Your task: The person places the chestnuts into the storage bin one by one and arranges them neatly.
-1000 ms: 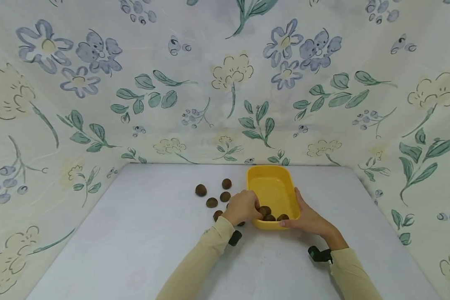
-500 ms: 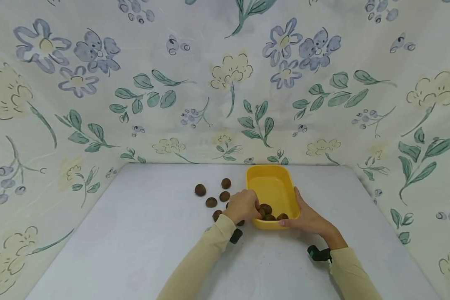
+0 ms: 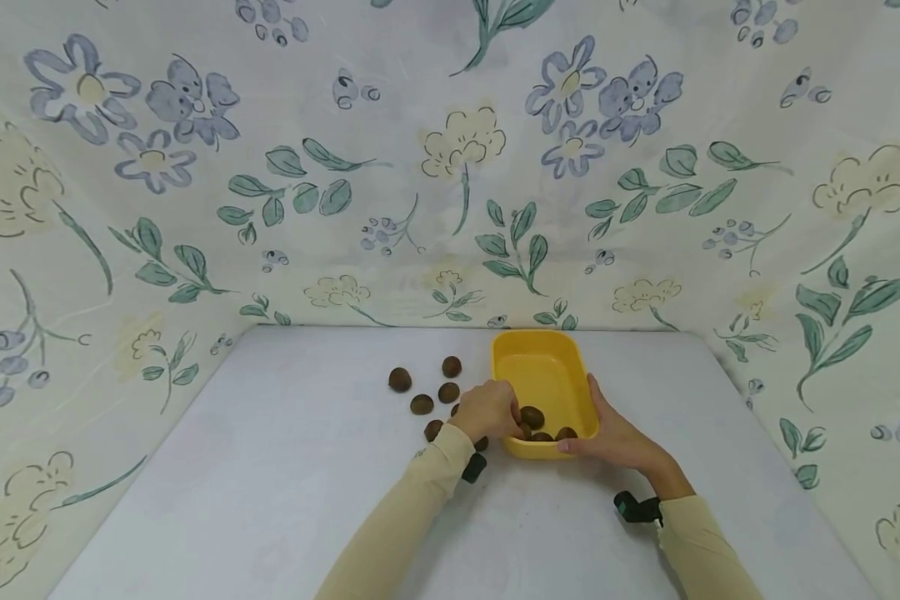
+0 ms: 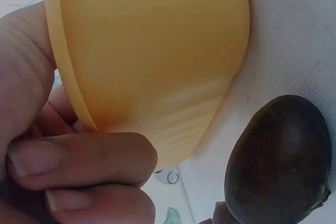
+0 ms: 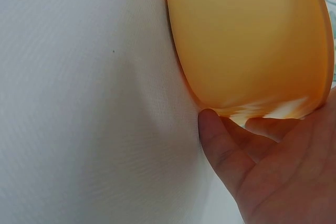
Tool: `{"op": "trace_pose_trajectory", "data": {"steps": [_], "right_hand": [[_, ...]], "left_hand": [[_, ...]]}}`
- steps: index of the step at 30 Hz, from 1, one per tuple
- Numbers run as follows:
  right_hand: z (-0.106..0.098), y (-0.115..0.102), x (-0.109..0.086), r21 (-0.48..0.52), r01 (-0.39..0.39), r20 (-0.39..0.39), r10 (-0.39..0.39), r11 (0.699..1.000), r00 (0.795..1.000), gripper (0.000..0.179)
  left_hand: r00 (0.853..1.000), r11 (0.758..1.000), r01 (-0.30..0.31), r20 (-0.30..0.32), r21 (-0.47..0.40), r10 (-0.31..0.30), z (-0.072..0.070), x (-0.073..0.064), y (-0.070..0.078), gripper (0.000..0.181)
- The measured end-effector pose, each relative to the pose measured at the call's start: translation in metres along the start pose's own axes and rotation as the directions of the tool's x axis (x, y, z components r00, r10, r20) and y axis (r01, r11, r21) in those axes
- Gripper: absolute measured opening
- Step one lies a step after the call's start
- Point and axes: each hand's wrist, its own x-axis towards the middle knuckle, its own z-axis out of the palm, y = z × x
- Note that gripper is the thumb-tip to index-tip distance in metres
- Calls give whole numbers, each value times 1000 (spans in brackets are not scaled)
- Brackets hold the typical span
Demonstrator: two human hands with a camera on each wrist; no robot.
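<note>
The box (image 3: 547, 379) sits right of the table's middle. At its 6 o'clock end lie at least four nuts (image 3: 532, 417). The left hand (image 3: 487, 408) reaches over the 8 o'clock rim, fingers bent, tips down beside those nuts; I cannot tell whether they hold one. The right hand (image 3: 618, 435) grips the 4 o'clock corner, thumb at the 5 o'clock rim, fingers against the outer wall toward 3. Loose nuts (image 3: 422, 404) spread from 8 to 10 o'clock of the box, some partly behind the left hand. The table (image 3: 285, 467) ends just past the 12 o'clock rim, at a flowered cloth (image 3: 390, 192), and runs on toward 9. The left wrist view shows a nut close by, outside the box; the right wrist view shows fingertips low on the wall.
</note>
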Motion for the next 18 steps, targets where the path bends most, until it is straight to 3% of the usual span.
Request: {"op": "trace_pose_trajectory", "data": {"steps": [12, 18], "right_hand": [[0, -1, 0, 20, 5, -1, -5, 1000, 1000, 137], [-1, -2, -1, 17, 11, 1, -11, 1000, 1000, 138]], "left_hand": [[1000, 1000, 1, -4, -22, -2, 0, -2, 1, 19], [998, 987, -44, -52, -154, 36, -5, -12, -6, 21]]}}
